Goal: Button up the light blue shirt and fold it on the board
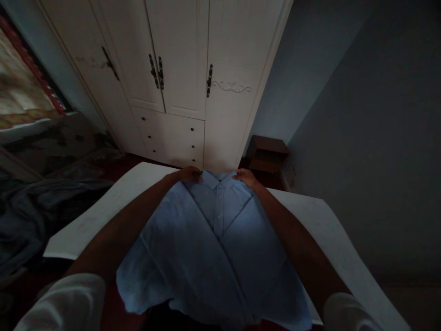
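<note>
A light blue button-up shirt lies spread over a white table, its collar at the far side and its lower part hanging past the near edge. My left hand is closed on the shirt by the left side of the collar. On the other side, my right hand pinches the cloth beside the right collar point. Both arms reach forward along the shirt's sides. Small buttons run down the front below the collar. The sleeves seem folded in or hidden.
Behind the table stands a white wardrobe with dark handles and small drawers. A low brown cabinet sits by the wall at right. Dark rumpled cloth is heaped at left, under a curtained window.
</note>
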`<state>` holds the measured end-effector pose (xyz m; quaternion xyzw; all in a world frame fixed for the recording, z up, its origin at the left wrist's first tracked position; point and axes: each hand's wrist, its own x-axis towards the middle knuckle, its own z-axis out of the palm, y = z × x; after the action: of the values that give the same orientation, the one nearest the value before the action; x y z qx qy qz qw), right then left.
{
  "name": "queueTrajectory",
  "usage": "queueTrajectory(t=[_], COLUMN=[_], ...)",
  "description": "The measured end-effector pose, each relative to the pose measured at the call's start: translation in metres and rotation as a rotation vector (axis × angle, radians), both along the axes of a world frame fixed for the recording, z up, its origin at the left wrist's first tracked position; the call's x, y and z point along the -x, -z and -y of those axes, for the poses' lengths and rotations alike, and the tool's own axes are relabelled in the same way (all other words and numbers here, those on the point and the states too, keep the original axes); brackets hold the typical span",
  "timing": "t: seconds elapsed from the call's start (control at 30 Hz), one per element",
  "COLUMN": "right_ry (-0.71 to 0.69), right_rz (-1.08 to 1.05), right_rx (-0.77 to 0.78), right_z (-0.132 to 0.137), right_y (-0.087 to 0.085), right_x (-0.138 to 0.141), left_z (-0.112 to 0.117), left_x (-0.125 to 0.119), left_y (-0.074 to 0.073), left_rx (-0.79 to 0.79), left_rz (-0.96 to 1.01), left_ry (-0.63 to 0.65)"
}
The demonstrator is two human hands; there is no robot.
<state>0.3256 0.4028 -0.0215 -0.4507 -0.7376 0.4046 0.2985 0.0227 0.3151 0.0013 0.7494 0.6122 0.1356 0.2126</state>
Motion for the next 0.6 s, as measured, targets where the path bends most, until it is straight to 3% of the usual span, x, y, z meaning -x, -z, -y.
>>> queueTrajectory(t=[0.17, 0.4, 0.6], right_ry=[0.106, 0.280, 0.320], right_rz=[-0.080, -0.021, 0.082], right_rx=[0.018, -0.079, -0.166], right_z=[-0.005, -0.015, -0.017], right_y=[0.005, 0.019, 0.021], right_x=[0.002, 0.011, 0.015], left_z=[-0.006, -0.011, -0.014], left_x=[-0.005, -0.025, -0.029], left_y=[0.005, 0.009, 0.008], left_rx=[-0.082, -0.188, -0.178], left_rz=[-0.053, -0.191, -0.294], left_ry=[-0.105, -0.274, -0.277])
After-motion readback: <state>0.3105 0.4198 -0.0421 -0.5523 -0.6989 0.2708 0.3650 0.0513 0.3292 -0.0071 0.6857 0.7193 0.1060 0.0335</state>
